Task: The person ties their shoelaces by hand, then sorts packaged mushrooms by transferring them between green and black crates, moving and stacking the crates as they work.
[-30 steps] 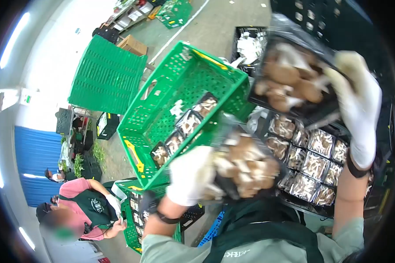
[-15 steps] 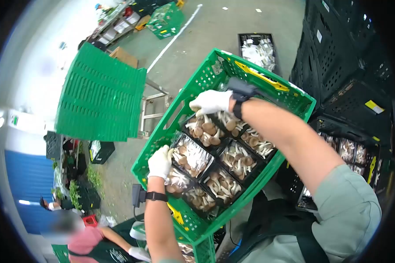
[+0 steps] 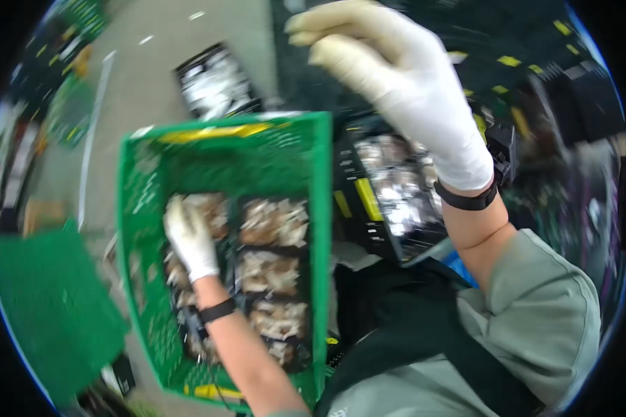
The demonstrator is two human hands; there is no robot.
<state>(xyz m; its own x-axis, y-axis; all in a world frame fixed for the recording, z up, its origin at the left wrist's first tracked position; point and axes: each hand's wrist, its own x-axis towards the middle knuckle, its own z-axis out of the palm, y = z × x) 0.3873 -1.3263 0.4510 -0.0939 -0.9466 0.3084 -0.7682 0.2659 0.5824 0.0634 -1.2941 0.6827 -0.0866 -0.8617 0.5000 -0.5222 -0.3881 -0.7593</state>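
My left hand (image 3: 191,238), in a white glove, is inside the green crate (image 3: 318,229), over the left column of mushroom packs. It touches or hovers just over an upper-left pack of mushrooms (image 3: 211,210); blur hides how its fingers lie. Beside it runs a right column of wrapped trays, among them an upper mushroom pack (image 3: 275,222) and a middle mushroom pack (image 3: 268,272). My right hand (image 3: 403,76), also gloved, is raised outside the crate with fingers and thumb apart and nothing between them. Below it is a black crate (image 3: 370,198) with shiny wrapped packs (image 3: 400,184).
Beyond the green crate, a black crate of white packs (image 3: 217,82) stands on the floor (image 3: 146,76). Dark stacked crates (image 3: 508,42) fill the upper right. At the left is a green slatted surface (image 3: 49,306).
My view has swung right. My right hand has left the green crate and risen over the black crate on the right. My left hand has shifted to the upper-left mushroom pack.
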